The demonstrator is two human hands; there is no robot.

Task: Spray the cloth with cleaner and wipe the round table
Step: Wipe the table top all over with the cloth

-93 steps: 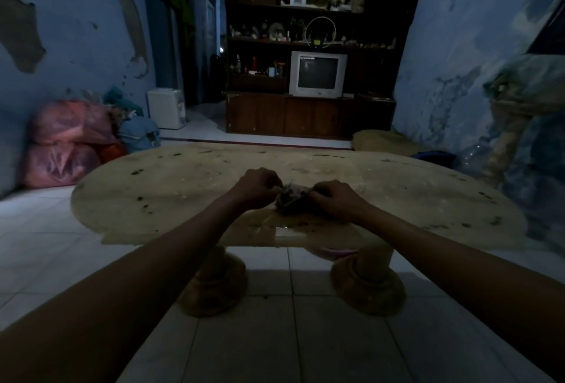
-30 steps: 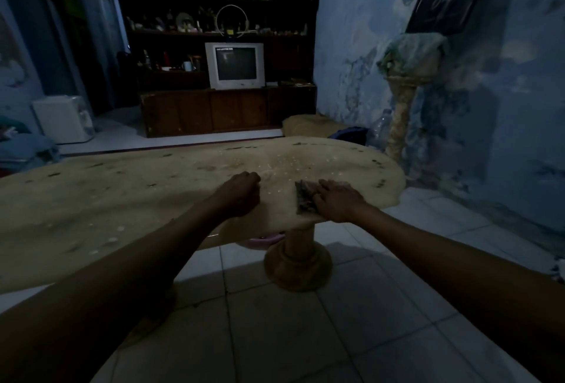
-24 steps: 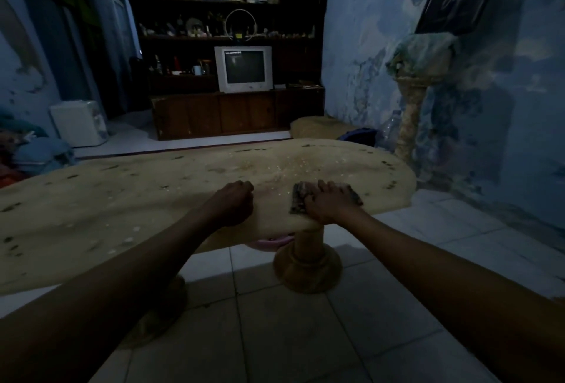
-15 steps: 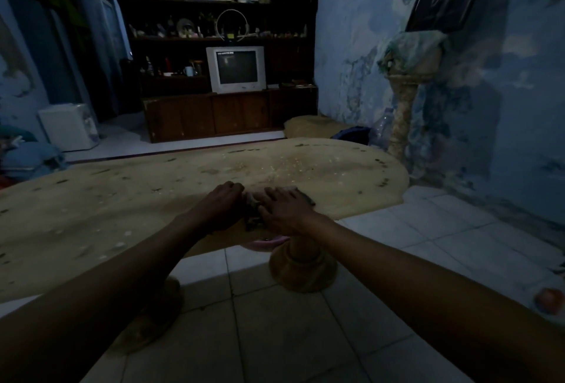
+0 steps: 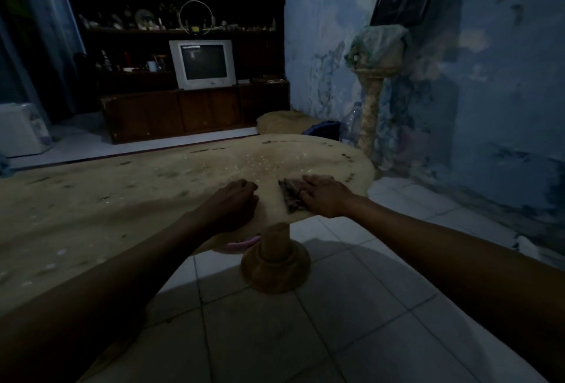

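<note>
Fingers point(image 5: 244, 184) of the left hand point(image 5: 234, 204) are curled loosely under the palm, knuckles resting on the tan speckled stone bench point(image 5: 122, 199) near its front edge, holding nothing visible. Just right of it, with a strip of bare top between, lies the dark folded cloth point(image 5: 290, 197), flat on the bench close to the front right rim. The right hand point(image 5: 325, 199) presses on the cloth's right side, fingers laid fairly straight and together over it, not wrapped round it. No spray bottle in view, so whether the cloth is wetted cannot be told; pale specks glint on the top behind the hands point(image 5: 266, 164), possibly droplets or grit. Judgement: wiping is under way at the right end. Dark flecks remain across the left and far portions, so most of the top appears still to be done.
</note>
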